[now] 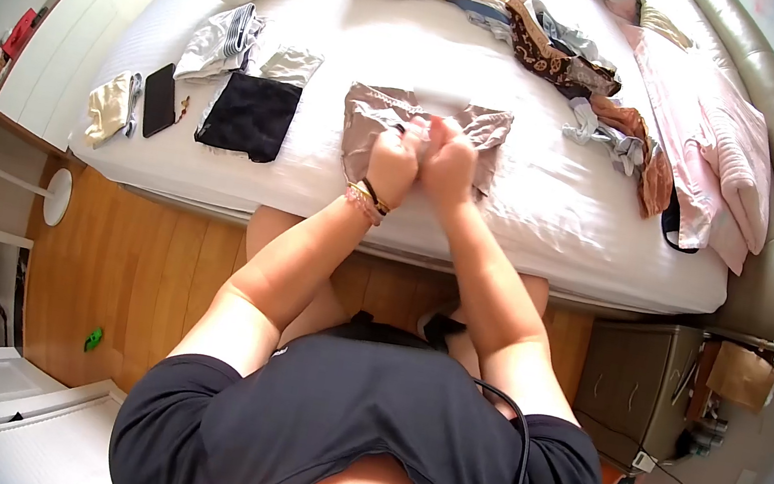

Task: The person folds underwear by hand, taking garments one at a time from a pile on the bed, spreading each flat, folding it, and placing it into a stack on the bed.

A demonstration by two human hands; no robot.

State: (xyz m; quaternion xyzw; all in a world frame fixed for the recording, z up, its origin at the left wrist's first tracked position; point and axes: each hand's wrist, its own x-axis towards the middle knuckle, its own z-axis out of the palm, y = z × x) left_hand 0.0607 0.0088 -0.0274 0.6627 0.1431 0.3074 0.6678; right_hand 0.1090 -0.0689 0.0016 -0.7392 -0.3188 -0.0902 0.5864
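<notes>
A taupe garment (362, 144), which looks like a pair of shorts or underpants with a gathered waistband, lies spread on the bed in front of me. My left hand (394, 162) is closed over its middle, fingers bent at the cloth. Right beside it, my right hand (450, 163) is closed on the same garment, the fingertips of both hands nearly meeting below the waistband. The cloth under the hands is hidden, and the fingertips are blurred by bright light.
To the left lie a folded black garment (249, 117), a white and striped pile (221, 43), a phone (160, 102) and a folded cream cloth (109, 109). Loose clothes (552, 61) stretch across the back right, near a pink blanket (717, 142). A white fan (58, 196) stands left of the bed.
</notes>
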